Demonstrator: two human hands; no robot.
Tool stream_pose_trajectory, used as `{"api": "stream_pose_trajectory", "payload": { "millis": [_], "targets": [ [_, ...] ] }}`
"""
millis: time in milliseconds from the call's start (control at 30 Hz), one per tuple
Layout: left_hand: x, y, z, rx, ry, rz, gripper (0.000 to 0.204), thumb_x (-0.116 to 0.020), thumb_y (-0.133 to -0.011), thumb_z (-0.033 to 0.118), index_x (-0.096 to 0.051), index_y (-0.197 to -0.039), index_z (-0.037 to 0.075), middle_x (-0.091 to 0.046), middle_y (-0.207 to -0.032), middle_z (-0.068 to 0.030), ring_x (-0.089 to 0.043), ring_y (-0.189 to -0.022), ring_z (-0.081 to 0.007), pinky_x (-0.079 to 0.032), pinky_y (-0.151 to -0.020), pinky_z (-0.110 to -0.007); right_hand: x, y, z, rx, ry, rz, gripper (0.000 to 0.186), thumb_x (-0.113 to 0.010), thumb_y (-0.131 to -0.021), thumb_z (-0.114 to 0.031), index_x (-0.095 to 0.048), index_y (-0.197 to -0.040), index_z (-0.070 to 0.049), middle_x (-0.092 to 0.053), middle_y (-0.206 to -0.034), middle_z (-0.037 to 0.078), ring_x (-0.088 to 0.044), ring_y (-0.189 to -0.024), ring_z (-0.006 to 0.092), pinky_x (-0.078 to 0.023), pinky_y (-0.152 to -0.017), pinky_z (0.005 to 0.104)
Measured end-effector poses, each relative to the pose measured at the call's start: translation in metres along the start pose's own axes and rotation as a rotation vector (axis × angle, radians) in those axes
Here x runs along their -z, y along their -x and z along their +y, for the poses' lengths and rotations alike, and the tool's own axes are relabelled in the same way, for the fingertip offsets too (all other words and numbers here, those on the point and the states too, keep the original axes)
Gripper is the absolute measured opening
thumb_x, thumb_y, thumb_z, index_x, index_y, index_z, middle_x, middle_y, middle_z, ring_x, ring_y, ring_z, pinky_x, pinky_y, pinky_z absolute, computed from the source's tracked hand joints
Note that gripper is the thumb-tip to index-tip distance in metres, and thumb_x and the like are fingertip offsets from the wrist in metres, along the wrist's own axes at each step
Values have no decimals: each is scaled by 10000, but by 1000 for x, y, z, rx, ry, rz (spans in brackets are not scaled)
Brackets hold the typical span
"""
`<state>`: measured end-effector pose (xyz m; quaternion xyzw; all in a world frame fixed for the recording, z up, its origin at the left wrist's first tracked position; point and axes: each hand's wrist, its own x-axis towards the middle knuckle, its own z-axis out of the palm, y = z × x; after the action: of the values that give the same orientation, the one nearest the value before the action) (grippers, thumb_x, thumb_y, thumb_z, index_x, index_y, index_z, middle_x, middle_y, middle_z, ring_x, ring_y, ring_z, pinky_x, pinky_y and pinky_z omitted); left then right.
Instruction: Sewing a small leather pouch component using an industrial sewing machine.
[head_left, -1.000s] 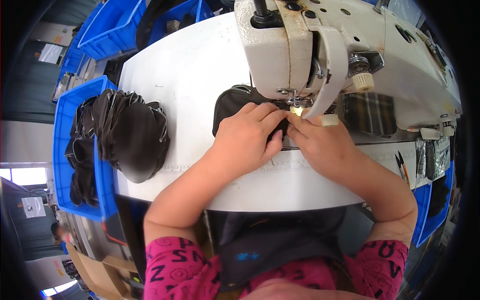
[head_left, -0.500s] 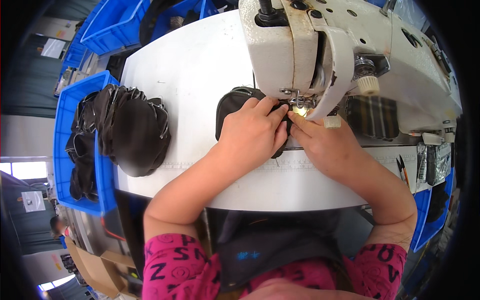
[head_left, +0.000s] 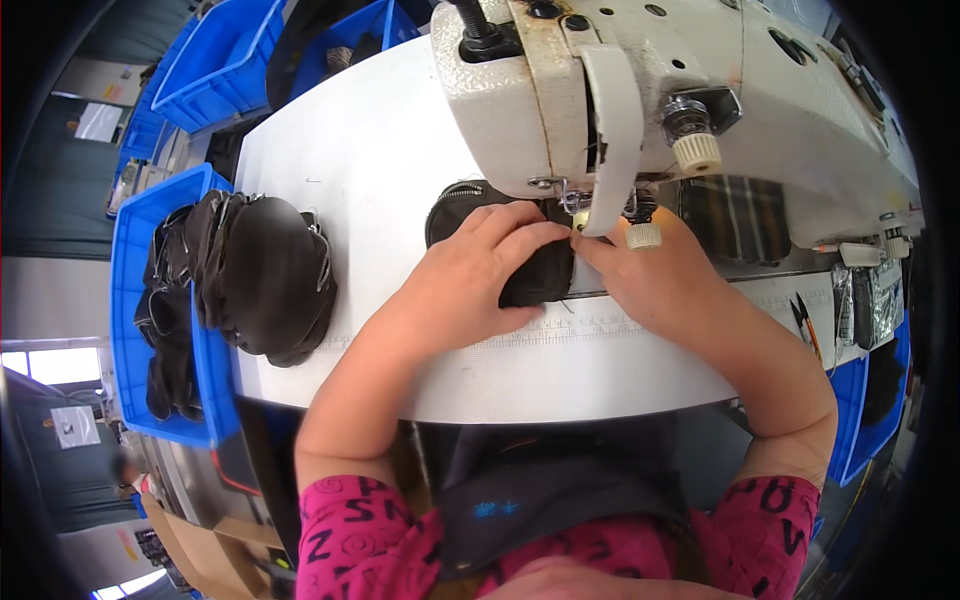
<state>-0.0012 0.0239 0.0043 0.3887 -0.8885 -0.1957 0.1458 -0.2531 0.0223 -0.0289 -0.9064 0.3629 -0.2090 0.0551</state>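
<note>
A black zippered pouch (head_left: 535, 284) lies on the white sewing table, its right edge by the needle area of a sewing machine (head_left: 560, 110). Its metal zipper curves along the far left corner. My left hand (head_left: 478, 270) rests across the pouch, fingers spread flat and the thumb apart near its close edge. On the other side, my right hand (head_left: 655, 275) has its fingertips drawn together at the pouch's right edge, close under the machine head. The machine partly hides those fingers. A small lamp lights the spot between the hands.
To the left, a stack of black zippered pieces (head_left: 265, 275) leans over a blue bin (head_left: 212, 375). Dark striped fabric (head_left: 735, 220) lies beneath the machine arm. Pointed tools (head_left: 805, 325) and plastic packets (head_left: 870, 300) sit at the right edge. More blue bins (head_left: 225, 60) stand far left.
My left hand's thumb has moved away from its fingers and nearer the close edge, uncovering more of the pouch. The view has shifted slightly, and the right hand stays by the needle.
</note>
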Motion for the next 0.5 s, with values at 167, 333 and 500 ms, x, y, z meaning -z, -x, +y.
{"api": "stream_pose_trajectory", "payload": {
  "millis": [167,333,500],
  "targets": [
    [7,0,-7,113,116,-23,568,-749,-772,75,-615,-1323,108,-687,-1268,-118,-671,-1110,-319,-572,-903,-414,-4,6,-8,113,41,-105,332,-655,-816,-74,-754,-1133,-70,-701,-970,117,-684,-844,315,-536,-760,410],
    [-21,-8,12,32,-209,270,471,-768,-760,72,-662,-1218,105,-694,-1167,-64,-678,-1006,-286,-566,-820,-382,-11,9,-29,256,141,13,380,-645,-822,-112,-727,-1158,45,-698,-1049,146,-677,-963,294,-518,-836,364],
    [-33,-14,5,-79,-308,414,351,-855,-694,133,-725,-1020,137,-714,-1112,-33,-687,-990,-284,-556,-823,-396,-10,18,-37,330,296,-13,447,-633,-834,-118,-678,-1181,160,-692,-1149,276,-660,-1116,369,-517,-871,376]
  ]
}}
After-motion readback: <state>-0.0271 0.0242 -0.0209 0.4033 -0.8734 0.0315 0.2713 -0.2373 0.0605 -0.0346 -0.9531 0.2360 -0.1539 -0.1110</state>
